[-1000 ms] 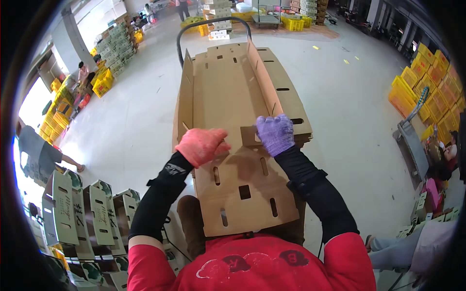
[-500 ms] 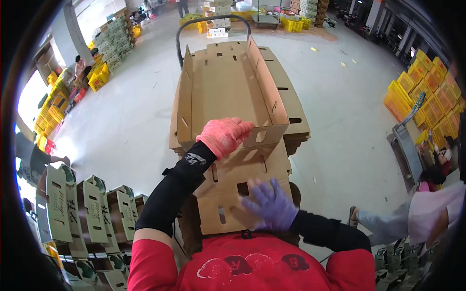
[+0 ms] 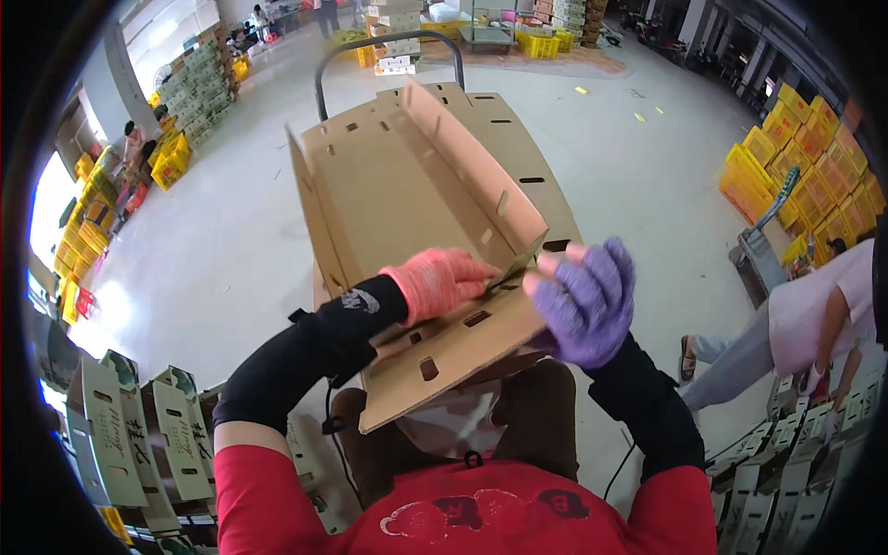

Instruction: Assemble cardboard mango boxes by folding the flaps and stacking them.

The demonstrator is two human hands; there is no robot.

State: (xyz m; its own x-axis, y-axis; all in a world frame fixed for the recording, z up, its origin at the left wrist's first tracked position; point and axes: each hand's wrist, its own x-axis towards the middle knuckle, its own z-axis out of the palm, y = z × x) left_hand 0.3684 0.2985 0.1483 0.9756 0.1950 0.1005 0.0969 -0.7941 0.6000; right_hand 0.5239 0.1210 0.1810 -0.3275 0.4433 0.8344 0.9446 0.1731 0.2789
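A brown cardboard box blank (image 3: pixel 398 194) lies in front of me with its two long sides standing up. Its near end flap (image 3: pixel 449 351) is tilted, with the free edge raised toward me. My left hand (image 3: pixel 439 282), in a coral glove with bare fingertips, is closed on the folded corner tab at the near right of the box. At the right end of the flap is my right hand (image 3: pixel 587 301), in a purple glove. Its fingers are raised, bent and apart, and its lower part hides the flap's corner.
More flat cardboard blanks (image 3: pixel 518 148) lie beneath the box, before a dark cart handle (image 3: pixel 388 37). Printed cartons (image 3: pixel 106 425) stand at left. Yellow crates (image 3: pixel 814 157) are stacked at far right, near a trolley (image 3: pixel 758 259). A person in a pink top (image 3: pixel 814 314) bends over cartons at right.
The near flap has swung up from lying flat, and the box has turned slightly. My right hand has moved up and right to the flap's end; my left hand has shifted slightly nearer.
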